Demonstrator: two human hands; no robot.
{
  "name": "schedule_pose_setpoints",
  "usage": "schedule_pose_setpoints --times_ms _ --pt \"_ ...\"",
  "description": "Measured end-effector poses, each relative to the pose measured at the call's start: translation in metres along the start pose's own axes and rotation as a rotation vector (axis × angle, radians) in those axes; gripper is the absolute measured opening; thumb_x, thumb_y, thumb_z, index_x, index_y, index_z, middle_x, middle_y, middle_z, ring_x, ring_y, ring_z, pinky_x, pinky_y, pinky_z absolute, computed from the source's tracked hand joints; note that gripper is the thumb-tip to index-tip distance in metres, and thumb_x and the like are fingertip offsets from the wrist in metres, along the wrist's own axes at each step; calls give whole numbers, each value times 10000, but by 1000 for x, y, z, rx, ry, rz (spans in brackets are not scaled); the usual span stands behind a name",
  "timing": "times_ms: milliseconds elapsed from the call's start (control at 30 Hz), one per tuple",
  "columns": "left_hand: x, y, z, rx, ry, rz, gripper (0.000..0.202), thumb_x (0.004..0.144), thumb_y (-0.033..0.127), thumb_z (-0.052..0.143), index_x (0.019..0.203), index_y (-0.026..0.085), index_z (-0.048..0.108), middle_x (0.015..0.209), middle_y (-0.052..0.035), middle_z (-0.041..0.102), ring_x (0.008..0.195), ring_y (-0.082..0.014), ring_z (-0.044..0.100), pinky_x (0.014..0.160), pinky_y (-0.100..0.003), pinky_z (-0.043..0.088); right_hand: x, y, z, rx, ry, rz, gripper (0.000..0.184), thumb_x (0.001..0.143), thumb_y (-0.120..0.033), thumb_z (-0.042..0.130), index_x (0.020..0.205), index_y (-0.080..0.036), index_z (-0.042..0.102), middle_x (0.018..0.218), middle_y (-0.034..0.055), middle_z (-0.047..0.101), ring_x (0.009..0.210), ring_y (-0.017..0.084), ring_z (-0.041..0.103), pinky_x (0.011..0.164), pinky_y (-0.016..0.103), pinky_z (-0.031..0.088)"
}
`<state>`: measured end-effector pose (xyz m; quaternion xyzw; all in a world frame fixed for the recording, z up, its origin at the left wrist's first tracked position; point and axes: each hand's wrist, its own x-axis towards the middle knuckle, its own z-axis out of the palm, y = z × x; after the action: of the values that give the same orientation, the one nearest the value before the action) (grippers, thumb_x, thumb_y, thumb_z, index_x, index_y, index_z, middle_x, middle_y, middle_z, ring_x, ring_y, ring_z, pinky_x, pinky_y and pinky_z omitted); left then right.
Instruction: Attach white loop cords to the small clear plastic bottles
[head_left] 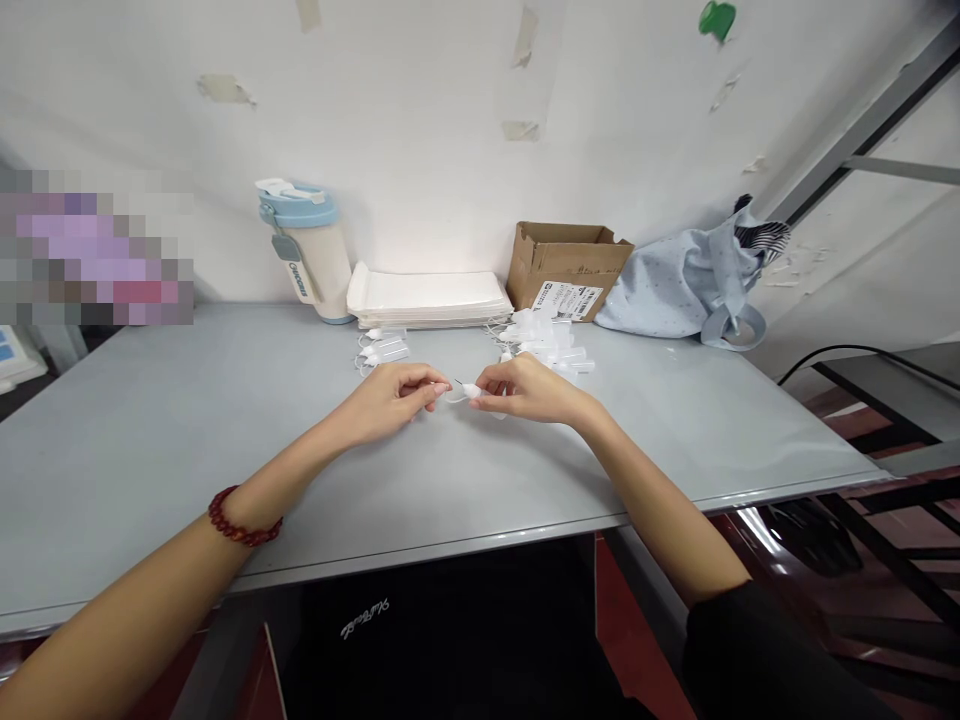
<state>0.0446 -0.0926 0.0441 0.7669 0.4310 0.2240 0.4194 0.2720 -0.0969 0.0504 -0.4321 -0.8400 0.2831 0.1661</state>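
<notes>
Above the middle of the grey table, my right hand (529,388) is closed around a small needle-tip bottle (472,391), its white nozzle and thin dark needle pointing left. Just left of it, my left hand (401,400) pinches with thumb and forefinger at the end of the thin white strap that runs from the nozzle. The tiny cap at that end is mostly hidden by the fingertips. Behind my right hand lies a pile of similar clear bottles (551,340) with white tops. Beyond my left hand, several more bottles (386,350) lie in a small group.
Along the wall stand a cream tumbler (319,255) with a blue lid, a stack of white trays (431,298), an open cardboard box (566,265) and a light blue cloth bag (667,285). The grey table's (480,500) front edge runs below my forearms.
</notes>
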Motion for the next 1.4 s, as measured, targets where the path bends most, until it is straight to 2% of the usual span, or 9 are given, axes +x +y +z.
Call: schedule_pose_setpoints --times_ms 833,1400 --pt "0 -2 0 -22 -17 6 319 869 426 517 941 150 662 696 -11 576 553 -108 482 553 -244 418 1 -3 2 -34 -14 -43 272 845 -371 594 854 -123 704 692 37 661 598 104 530 574 228 374" --pt "1 -4 0 0 -13 38 313 869 424 509 916 157 666 686 -13 587 543 -109 493 532 -234 418 1 -5 3 -39 -15 -44 258 845 -356 602 840 -118 701 630 8 615 556 84 486 562 226 340"
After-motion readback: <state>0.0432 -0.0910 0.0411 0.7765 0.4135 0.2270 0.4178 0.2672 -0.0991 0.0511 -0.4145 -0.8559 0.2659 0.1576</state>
